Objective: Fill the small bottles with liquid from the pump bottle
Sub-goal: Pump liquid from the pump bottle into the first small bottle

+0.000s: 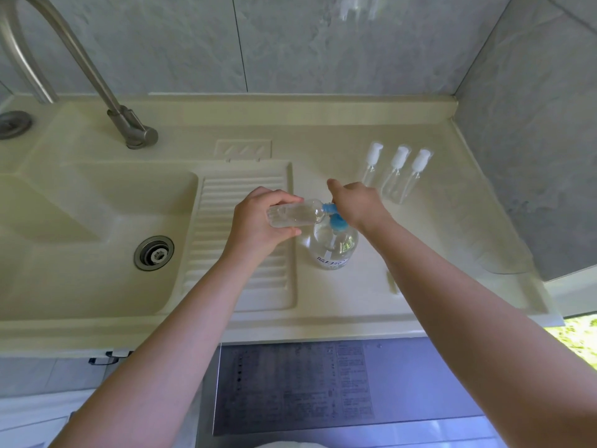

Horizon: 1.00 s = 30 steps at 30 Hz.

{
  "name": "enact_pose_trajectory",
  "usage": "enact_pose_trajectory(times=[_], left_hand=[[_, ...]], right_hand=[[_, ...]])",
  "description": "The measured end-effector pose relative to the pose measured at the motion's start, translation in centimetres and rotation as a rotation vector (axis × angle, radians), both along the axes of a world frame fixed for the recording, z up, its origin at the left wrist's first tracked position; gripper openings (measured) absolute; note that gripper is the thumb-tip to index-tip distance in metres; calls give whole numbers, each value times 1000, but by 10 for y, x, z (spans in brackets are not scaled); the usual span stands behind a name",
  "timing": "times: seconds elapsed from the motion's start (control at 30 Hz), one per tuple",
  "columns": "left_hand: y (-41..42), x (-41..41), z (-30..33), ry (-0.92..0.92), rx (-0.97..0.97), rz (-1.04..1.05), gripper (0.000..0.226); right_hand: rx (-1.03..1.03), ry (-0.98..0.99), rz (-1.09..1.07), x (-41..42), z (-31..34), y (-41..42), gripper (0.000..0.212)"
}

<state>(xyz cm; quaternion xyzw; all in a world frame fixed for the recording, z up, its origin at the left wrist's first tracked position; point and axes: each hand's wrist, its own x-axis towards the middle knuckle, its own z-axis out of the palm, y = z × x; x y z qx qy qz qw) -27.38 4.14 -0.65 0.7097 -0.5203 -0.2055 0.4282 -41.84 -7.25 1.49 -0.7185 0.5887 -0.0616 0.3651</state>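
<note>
Cream moulded countertop (323, 130) fills my view, sink basin (80, 221) on the left with a steel drain (154, 252), ribbed draining board (239, 240) beside it, brushed-metal faucet (97, 79) rising at the back, grey tiled wall (323, 40) behind. I see the pump bottle (332, 247) standing upright on the counter just right of the draining board, clear liquid inside, blue pump head (337, 221) on top. Left hand (258, 221) grips a small clear bottle (290, 215), fingers curled round it, bottle held sideways with its mouth meeting the blue nozzle. Right hand (358, 202) rests on the pump head from the right; fingers mostly hidden, I cannot tell how tightly they curl. Three more small bottles (395, 176) with white caps lie side by side on the counter behind the right hand, touching or nearly so.
</note>
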Motion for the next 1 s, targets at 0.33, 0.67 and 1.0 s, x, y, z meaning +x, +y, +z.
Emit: enact_pose_trajectory(times=[0.33,0.67,1.0], left_hand=[[-3,1,-3,-31,-11,-6,54],[-1,1,-7,-11,14,-3,54],[-2,1,-8,7,10,6,56]], right_hand=[[57,-75,-46,-1,0,-2,61],[12,-98,-146,3,-9,-3,10],[54,-101,6,-4,10,3,59]])
